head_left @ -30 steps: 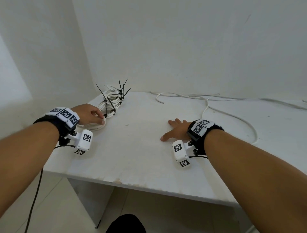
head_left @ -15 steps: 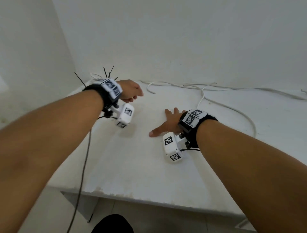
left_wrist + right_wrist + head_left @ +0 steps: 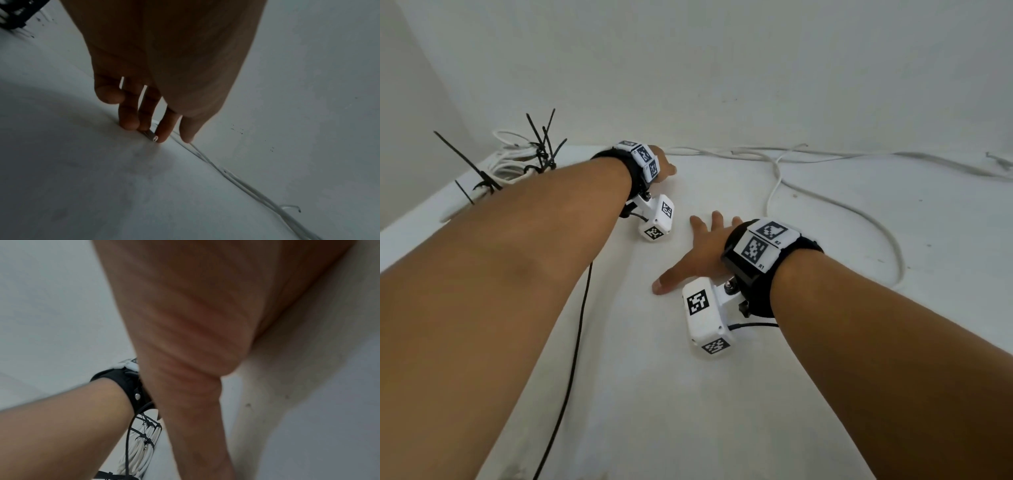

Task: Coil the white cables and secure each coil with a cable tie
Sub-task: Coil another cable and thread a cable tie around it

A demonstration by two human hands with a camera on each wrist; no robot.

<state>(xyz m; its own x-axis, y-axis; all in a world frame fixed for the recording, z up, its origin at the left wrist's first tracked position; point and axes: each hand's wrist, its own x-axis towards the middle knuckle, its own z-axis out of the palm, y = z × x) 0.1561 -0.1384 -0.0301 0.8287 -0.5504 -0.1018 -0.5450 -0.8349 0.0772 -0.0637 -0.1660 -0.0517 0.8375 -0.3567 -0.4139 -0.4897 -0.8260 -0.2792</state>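
Observation:
Loose white cables point(image 3: 835, 205) lie along the back of the white table point(image 3: 688, 394) and loop toward the right. My left hand point(image 3: 667, 168) reaches to the back of the table. In the left wrist view its straight fingers point(image 3: 164, 129) touch the cut end of a loose cable point(image 3: 154, 138), with the thumb held apart. My right hand point(image 3: 698, 250) lies flat on the table with fingers spread, holding nothing. A pile of coiled white cables point(image 3: 515, 164) bound with black cable ties point(image 3: 541, 150) sits at the back left corner.
White walls close the table at the back and the left. A black wire point(image 3: 575, 342) hangs from my left wrist camera over the table's front. The tied coils point(image 3: 144, 449) also show beyond my left forearm in the right wrist view.
My left hand left the coil pile and moved right and back to the end of the loose cable. My right hand stayed flat on the table.

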